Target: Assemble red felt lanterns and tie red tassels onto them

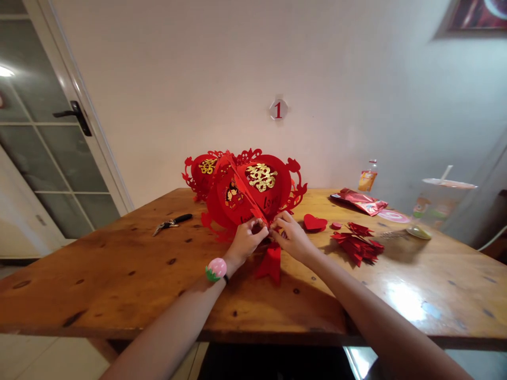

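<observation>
A red paper lantern (225, 203) with gold characters, a cartoon couple and "Love" lettering rests on the wooden table (138, 285). At its near lower edge, my left hand (249, 240) pinches the red paper seam. Close beside it on the right, my right hand (291, 235) is closed on the same edge, fingertips nearly touching those of the left. A red forked paper tail (271, 263) hangs below both hands. The fingertips partly hide the spot where the paper edges meet. A strawberry ornament (216, 269) sits on my left wrist.
Black-handled pliers (173, 224) lie left of the lantern. To the right are a red paper heart (315, 222), a pile of red paper pieces (358, 247), a red foil packet (360, 201), an orange drink bottle (368, 177) and a clear cup with a straw (441, 203).
</observation>
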Demonstrator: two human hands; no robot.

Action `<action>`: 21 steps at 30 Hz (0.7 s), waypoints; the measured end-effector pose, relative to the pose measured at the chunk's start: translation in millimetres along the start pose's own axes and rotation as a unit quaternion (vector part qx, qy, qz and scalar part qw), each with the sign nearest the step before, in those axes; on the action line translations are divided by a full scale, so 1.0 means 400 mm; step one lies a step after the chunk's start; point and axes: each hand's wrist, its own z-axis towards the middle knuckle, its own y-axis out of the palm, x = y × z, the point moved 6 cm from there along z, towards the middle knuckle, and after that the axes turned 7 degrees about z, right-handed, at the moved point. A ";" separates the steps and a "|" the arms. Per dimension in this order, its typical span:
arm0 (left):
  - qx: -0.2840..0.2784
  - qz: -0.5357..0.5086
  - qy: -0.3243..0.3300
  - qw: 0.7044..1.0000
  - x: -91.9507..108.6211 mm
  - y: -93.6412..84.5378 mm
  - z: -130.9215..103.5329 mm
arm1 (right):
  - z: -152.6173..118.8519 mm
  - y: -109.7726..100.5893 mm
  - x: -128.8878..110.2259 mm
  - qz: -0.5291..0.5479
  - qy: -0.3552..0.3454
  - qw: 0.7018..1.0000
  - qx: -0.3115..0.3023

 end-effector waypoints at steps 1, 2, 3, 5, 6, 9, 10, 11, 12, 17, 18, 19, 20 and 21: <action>-0.009 -0.005 0.006 1.000 0.005 0.001 -0.001 | 0.000 -0.002 -0.004 0.018 -0.001 1.000 0.002; -0.016 -0.009 0.011 1.000 0.010 0.002 -0.002 | 0.001 -0.005 -0.008 0.036 -0.004 0.999 0.004; -0.022 -0.014 0.016 1.000 0.013 0.004 -0.002 | 0.001 -0.008 -0.013 0.053 -0.007 0.999 0.007; -0.029 -0.022 0.025 0.999 0.018 0.005 -0.002 | 0.002 -0.015 -0.022 0.080 -0.014 0.997 0.012; -0.032 -0.026 0.029 0.999 0.019 0.006 -0.002 | 0.002 -0.017 -0.025 0.089 -0.017 0.996 0.013; -0.042 -0.035 0.037 0.998 0.022 0.008 -0.003 | 0.001 -0.021 -0.033 0.104 -0.021 0.994 0.013; -0.047 -0.037 0.039 0.997 0.023 0.009 -0.004 | 0.001 -0.022 -0.034 0.106 -0.022 0.994 0.012; -0.052 -0.038 0.041 0.997 0.025 0.010 -0.005 | 0.000 -0.022 -0.035 0.106 -0.023 0.994 0.012; -0.057 -0.039 0.044 0.997 0.026 0.011 -0.007 | 0.000 -0.023 -0.035 0.106 -0.023 0.994 0.012; -0.059 -0.035 0.049 0.996 0.025 0.010 -0.005 | 0.000 -0.031 -0.034 0.116 -0.027 0.992 0.030; -0.055 -0.034 0.048 0.997 0.024 0.008 -0.003 | 0.000 -0.032 -0.031 0.126 -0.021 0.991 0.034; -0.052 -0.033 0.047 0.997 0.023 0.007 -0.001 | 0.000 -0.033 -0.027 0.145 -0.007 0.989 0.036; -0.049 -0.033 0.046 0.997 0.023 0.006 0.001 | 0.000 -0.031 -0.021 0.174 0.017 0.984 0.033; -0.048 -0.033 0.045 0.997 0.022 0.006 0.002 | -0.001 -0.027 -0.013 0.212 0.047 0.976 0.025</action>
